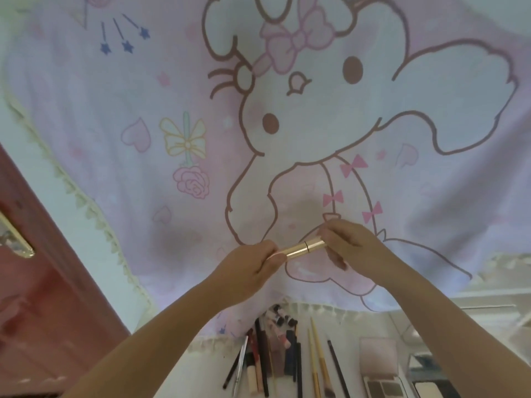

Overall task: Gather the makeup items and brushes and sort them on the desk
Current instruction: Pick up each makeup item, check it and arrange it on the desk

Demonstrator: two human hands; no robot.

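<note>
I hold a gold lipstick tube (304,247) up in front of a pink cartoon curtain. My left hand (249,268) grips its lower left end. My right hand (346,242) pinches the cap end on the right. A dark seam shows between cap and body. Below, on the white desk (201,369), lie several pencils and slim tubes (267,357) side by side, two gold-handled brushes (317,360), a thin black pencil (337,369) and an open eyeshadow palette (380,372).
A red door (43,282) with a gold handle (15,239) stands at the left. The curtain (172,110) hangs over the desk's back edge. A dark compact (431,383) lies at the lower right beside the palette.
</note>
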